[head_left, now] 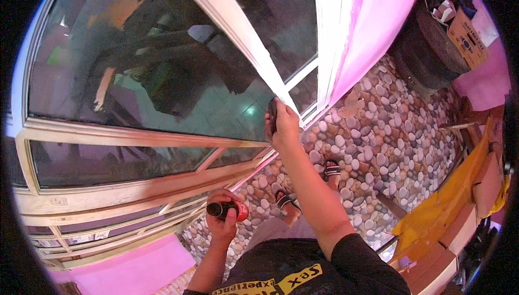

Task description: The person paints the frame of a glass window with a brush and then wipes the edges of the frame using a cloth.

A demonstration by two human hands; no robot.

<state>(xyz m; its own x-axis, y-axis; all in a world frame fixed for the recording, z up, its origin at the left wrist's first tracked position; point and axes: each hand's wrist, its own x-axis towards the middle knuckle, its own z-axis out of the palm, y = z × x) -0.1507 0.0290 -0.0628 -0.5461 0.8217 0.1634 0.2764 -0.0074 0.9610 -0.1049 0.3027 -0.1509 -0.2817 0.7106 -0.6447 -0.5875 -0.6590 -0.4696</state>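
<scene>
My left hand [220, 231] is wrapped round a small bottle or can with a dark top [217, 209] and a red body, held low beside the window's lower part. At the inner corner of the white window frame [259, 65], my right hand [286, 127] grips a dark, flat pad [272, 112]. It is pressed close to the glass pane [216, 116] where the upright frame bars meet. Whether it is a sponge or a folded cloth, I cannot tell. Dim reflections, an arm and hand among them, show in the dark glass.
Pebble-patterned flooring [373, 133] lies below, with my sandalled feet on it. Behind at right, a dark round stack [427, 52] stands by a cardboard box [467, 38]. Yellow cloth [427, 230] drapes over something at lower right. A pink wall [373, 19] adjoins the frame.
</scene>
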